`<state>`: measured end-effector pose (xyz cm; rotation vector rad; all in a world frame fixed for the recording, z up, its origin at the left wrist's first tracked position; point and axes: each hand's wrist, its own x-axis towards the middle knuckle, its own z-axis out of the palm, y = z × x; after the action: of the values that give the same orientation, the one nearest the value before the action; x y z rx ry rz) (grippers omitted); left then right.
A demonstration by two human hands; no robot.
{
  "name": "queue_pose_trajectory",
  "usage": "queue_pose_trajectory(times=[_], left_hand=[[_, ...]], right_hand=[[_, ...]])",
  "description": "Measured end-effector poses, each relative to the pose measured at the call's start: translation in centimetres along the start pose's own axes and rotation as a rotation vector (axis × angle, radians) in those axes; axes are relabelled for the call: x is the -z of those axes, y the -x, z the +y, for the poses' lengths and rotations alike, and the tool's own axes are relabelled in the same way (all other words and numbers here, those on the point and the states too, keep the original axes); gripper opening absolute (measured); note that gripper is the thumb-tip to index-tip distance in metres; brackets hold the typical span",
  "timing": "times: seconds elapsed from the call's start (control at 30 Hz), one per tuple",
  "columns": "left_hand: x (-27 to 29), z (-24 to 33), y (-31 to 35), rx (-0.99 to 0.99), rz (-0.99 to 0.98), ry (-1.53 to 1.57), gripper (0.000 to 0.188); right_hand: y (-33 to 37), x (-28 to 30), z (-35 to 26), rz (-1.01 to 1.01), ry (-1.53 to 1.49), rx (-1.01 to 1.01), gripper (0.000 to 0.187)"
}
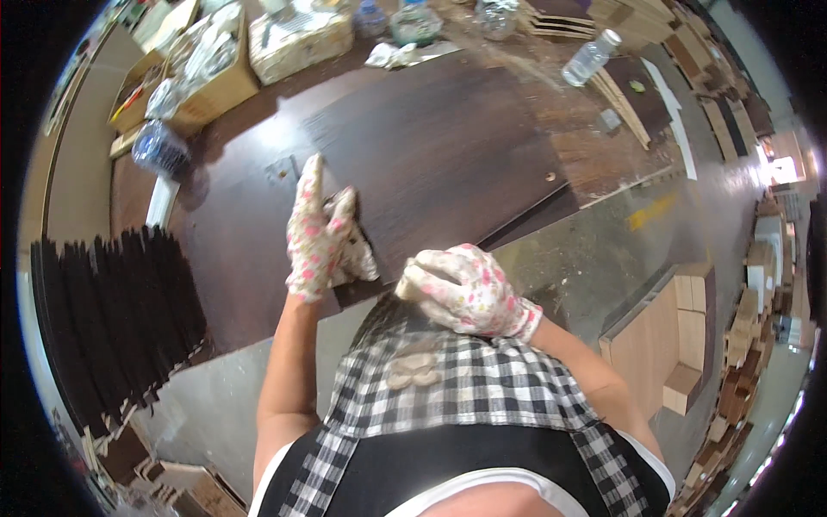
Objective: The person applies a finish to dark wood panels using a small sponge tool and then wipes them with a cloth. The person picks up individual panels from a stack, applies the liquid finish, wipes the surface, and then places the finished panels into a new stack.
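A dark brown wood panel (431,146) with a glossy face lies on the bench in front of me. My left hand (312,237), in a white glove with pink flowers, rests over the panel near its front edge. Its fingers point away from me, and a crumpled, stained rag (357,261) is held under the thumb and palm. My right hand (465,289), in a matching glove, is at the panel's near edge, close to my checked apron (482,379). Its fingers are curled together, and whatever they hold, if anything, is hidden.
A stack of dark strips (116,319) stands at the left. Cardboard box (220,99), wrapped block (301,43), blue-tinted bottle (159,148) and clear bottle (592,58) line the bench's far side and left. Wooden pieces (663,345) rest on the floor at right.
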<state>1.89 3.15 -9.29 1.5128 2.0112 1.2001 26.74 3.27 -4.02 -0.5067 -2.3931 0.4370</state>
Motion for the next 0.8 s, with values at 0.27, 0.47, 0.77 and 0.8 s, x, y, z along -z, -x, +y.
queue_pose_trajectory(times=[0.27,0.47,0.77,0.8], left_hand=[[0.9,2.1,0.3,0.138,-0.040,0.134,0.063],[1.4,2.9,0.0,0.175,-0.053,0.154,0.062],[2.4,5.0,-0.5,0.326,-0.134,0.226,0.064],[2.5,4.6,-0.5,0.304,-0.144,0.203,0.065]], right_hand=[[4.4,10.6,10.2,0.370,0.357,-0.482,0.030],[2.8,11.3,8.9,0.115,0.143,-0.304,0.031],[1.5,15.8,18.2,0.043,-0.226,-0.376,0.037],[0.5,15.3,19.2,0.046,-0.232,-0.377,0.037]])
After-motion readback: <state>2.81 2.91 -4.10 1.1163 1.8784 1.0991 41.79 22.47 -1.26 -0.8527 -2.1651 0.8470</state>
